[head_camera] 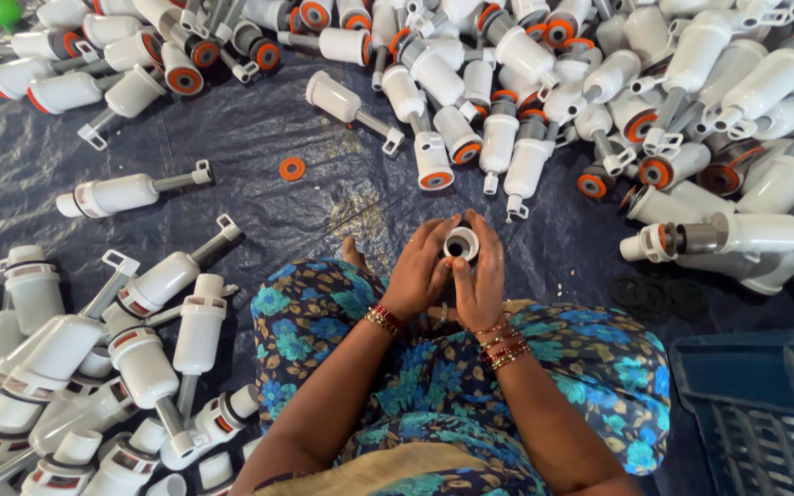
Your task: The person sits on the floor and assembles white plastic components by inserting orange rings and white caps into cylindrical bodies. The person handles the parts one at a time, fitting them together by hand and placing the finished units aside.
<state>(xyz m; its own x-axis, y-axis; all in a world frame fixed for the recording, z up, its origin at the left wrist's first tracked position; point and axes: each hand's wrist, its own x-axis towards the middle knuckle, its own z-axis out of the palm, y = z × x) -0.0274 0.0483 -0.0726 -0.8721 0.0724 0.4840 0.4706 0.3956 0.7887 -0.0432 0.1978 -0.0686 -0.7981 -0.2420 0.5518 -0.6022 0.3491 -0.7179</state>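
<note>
Between the two hands, just above the lap, a white plastic fitting is held with its round open end turned up toward the camera. The left hand is curled around the fitting's left side, its fingers wrapped over the top edge and its thumb pressed near the rim. The right hand is closed against the fitting's right side, with the fingers laid along the body and the thumb set at the lower edge of the opening. Both hands are thus clasped on the same piece, and the lower part of the fitting is hidden behind them.

Beyond the fingertips, a large heap of white fittings with orange seals is spread over the dark plastic sheet. A single orange ring lies well apart from the left hand, up and to its left. A second heap of white fittings is piled to the left of the left forearm. To the right of the right forearm, a blue crate is seen, with a few black rings above it.
</note>
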